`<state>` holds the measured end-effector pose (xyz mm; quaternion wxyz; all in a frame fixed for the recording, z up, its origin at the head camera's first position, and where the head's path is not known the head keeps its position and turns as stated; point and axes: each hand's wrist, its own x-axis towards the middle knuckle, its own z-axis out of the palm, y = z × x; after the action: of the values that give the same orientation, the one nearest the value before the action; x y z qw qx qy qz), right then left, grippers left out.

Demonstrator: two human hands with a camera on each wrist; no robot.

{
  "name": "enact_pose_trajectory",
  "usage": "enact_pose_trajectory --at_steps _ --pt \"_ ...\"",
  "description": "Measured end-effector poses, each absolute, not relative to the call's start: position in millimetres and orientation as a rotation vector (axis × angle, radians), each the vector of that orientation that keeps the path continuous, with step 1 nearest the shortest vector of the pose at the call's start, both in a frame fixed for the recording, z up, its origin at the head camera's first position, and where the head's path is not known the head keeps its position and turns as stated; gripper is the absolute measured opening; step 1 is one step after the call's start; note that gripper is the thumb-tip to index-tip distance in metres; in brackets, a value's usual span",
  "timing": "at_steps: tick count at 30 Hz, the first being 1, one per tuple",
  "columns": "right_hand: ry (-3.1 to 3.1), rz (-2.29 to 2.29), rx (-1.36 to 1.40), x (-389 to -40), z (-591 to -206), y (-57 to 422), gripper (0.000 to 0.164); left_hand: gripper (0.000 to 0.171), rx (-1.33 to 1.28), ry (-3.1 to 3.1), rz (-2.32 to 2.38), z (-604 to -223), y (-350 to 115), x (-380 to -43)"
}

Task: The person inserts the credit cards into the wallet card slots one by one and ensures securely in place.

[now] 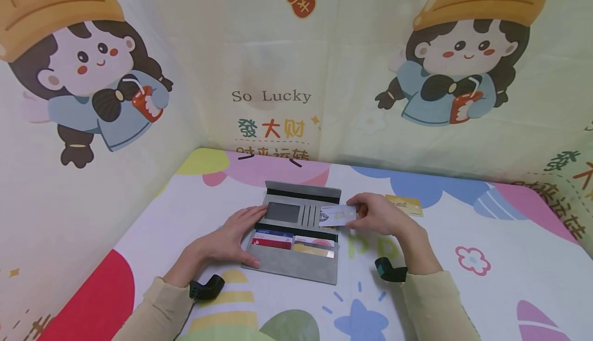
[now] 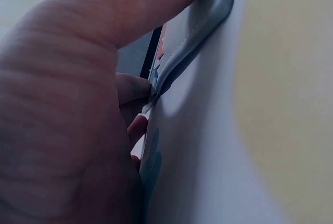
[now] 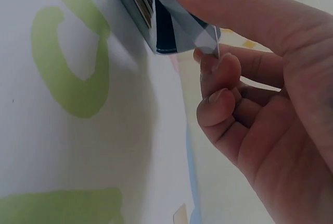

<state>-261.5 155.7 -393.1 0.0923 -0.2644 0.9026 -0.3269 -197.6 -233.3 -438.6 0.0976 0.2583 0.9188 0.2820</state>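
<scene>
An opened grey wallet (image 1: 292,263) lies flat on the table, with a dark window pocket and several card slots. My right hand (image 1: 377,215) pinches a white card (image 1: 338,216) between thumb and fingers at the wallet's right edge; the card's left part overlaps the slots there. In the right wrist view the thumb (image 3: 229,0) presses on the card's face. My left hand (image 1: 231,235) rests on the wallet's left edge, fingers extended, thumb on the lower flap. Red (image 1: 272,243) and gold (image 1: 314,250) cards sit in the lower pockets.
A gold card (image 1: 404,205) lies on the table behind my right hand. A patterned cloth covers the table (image 1: 463,227), and a printed curtain (image 1: 278,47) stands behind it. Black wrist devices (image 1: 207,287) are on both wrists.
</scene>
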Motion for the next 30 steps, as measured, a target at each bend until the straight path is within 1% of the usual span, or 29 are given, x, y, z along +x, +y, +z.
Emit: enact_pose_trajectory --at_steps 8,17,25,30 --pt "2.687 -0.927 -0.791 -262 -393 153 0.049 0.120 0.742 2.716 0.829 -437 -231 -197" --pt "2.675 -0.981 -0.737 -262 -400 152 0.052 0.119 0.750 2.717 0.833 -439 -233 -198" --pt "2.646 -0.983 -0.755 -264 -407 146 0.051 0.119 0.755 2.719 0.839 -439 -234 -197" --pt "2.633 -0.944 -0.727 -264 -407 147 0.054 0.118 0.748 2.717 0.837 -438 -233 -197"
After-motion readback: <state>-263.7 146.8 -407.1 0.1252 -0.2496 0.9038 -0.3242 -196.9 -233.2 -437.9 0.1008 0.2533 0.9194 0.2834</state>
